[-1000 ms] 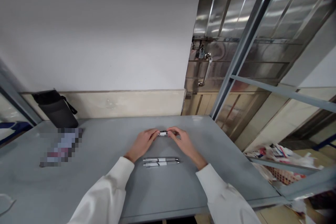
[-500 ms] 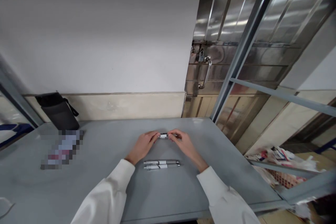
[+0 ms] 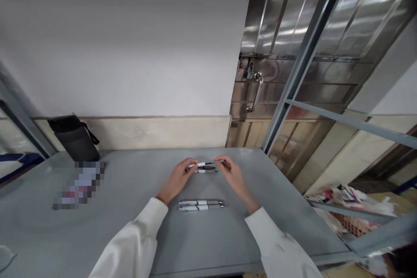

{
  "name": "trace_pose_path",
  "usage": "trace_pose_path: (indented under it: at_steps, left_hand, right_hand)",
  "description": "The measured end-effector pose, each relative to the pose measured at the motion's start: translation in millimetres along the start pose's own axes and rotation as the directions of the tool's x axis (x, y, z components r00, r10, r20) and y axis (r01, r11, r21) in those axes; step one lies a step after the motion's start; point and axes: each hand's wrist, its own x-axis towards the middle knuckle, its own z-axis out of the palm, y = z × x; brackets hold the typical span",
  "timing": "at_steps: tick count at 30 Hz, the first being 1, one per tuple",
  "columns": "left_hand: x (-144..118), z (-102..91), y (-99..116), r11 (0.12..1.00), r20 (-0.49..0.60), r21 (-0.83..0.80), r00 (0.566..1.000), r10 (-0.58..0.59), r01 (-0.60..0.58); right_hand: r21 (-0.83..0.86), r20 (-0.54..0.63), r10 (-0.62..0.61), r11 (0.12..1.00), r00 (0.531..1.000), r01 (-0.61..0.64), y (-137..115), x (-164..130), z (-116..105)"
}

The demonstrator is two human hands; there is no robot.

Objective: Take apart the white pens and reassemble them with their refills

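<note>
My left hand (image 3: 177,179) is closed, thumb and fingers pinching the left part of a white-and-dark pen (image 3: 202,164) held level just over the table. The closed fingers of my right hand (image 3: 233,176) are at the pen's thin dark right end, with a small shiny piece showing at the fingertips. Whether that piece is part of the same pen I cannot tell. Directly below lie a dark-gripped pen (image 3: 208,168) and a white-and-grey pen (image 3: 206,171), partly hidden by my left fingers. Closer to me, between my forearms, two clear-and-white pens (image 3: 200,205) lie side by side.
The grey table (image 3: 202,243) meets a wall at the back. A black pouch (image 3: 78,139) stands at the back left behind a blurred-out flat item (image 3: 80,184). Metal frame posts (image 3: 286,91) rise at the right corner. A basket with plastic bags (image 3: 355,221) is beyond the right edge.
My hands have moved slightly apart, my right hand to the right. More of the held pen shows, and the two pens below it are now visible. The nearer pair lies unmoved.
</note>
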Motion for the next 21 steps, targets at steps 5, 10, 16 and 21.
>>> trace_pose_path:
  at_steps: [5,10,16,21]
  left_hand:
    - [2.0,0.5,-4.7,1.0,-0.038,-0.002,0.999,-0.003,0.002]
    - [1.6,-0.9,-3.3,1.0,-0.047,0.001,0.999,-0.002,0.003]
    - [1.2,-2.3,-4.3,1.0,-0.068,0.009,0.998,0.013,-0.012]
    - [1.3,-1.4,-6.3,1.0,-0.078,0.015,0.997,0.013,-0.012]
  right_hand:
    - [-0.023,-0.072,0.035,0.999,0.997,-0.037,9.9,3.2,-3.4]
    - [0.001,-0.116,0.067,0.998,0.991,-0.068,13.8,5.9,-5.8]
    - [0.035,-0.149,0.114,0.993,0.982,-0.11,17.7,7.5,-8.2]
    - [0.049,-0.195,0.122,0.992,0.973,-0.115,26.8,8.9,-12.8]
